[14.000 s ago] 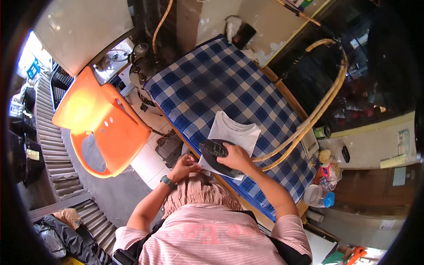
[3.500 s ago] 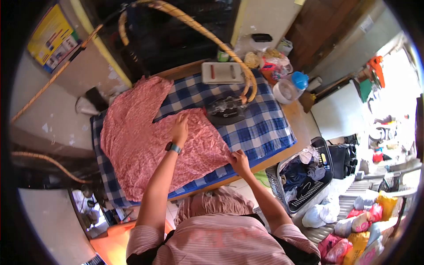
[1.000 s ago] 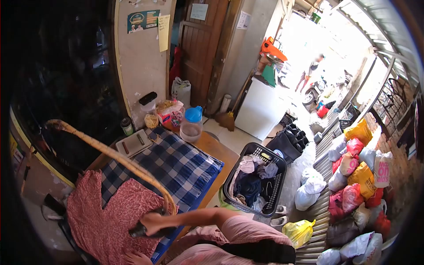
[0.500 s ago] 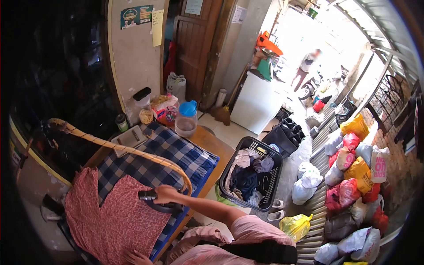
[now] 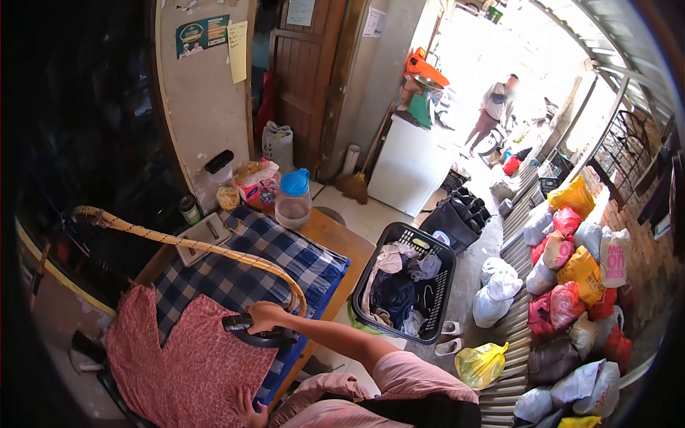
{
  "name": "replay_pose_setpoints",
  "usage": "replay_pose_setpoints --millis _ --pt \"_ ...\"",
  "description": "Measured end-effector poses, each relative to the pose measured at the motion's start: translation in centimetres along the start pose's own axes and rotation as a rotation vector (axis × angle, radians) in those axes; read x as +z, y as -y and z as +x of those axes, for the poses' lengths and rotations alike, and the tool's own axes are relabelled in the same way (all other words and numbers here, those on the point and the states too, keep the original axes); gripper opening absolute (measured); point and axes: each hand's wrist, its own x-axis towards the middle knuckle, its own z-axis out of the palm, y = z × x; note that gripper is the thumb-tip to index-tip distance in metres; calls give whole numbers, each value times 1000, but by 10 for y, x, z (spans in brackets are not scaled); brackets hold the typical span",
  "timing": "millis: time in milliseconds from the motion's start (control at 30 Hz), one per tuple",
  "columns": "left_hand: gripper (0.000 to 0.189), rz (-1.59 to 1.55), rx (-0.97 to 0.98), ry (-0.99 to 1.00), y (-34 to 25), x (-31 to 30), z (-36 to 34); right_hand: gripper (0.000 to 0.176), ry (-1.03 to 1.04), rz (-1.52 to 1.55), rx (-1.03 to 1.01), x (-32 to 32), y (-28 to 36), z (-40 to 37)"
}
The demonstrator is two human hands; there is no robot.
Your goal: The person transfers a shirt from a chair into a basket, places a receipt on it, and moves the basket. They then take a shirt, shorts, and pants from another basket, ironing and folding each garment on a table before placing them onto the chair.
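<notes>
My right hand is closed round the handle of a black iron, which rests at the right edge of a pink patterned garment. A striped cord arches from the iron to the left. At the bottom, my left hand lies on the garment with its fingers spread, holding nothing. Beneath the garment is a blue checked cloth on a wooden table. The iron's soleplate is hidden.
Behind the cloth stand a tray and a blue-lidded jug. A black laundry basket is right of the table. Filled bags lie far right. A person stands in the bright background.
My left hand has moved up onto the garment and shows more fully. The garment's lower right part has shifted right. My right hand still holds the iron, and the view has shifted slightly.
</notes>
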Motion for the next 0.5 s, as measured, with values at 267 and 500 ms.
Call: replay_pose_setpoints --millis 267,500 --pt "56 -74 71 -33 13 -8 -12 35 -5 9 4 -5 4 0" --pt "41 62 -20 -214 8 -19 -17 33 19 32 -26 -3 2 1"
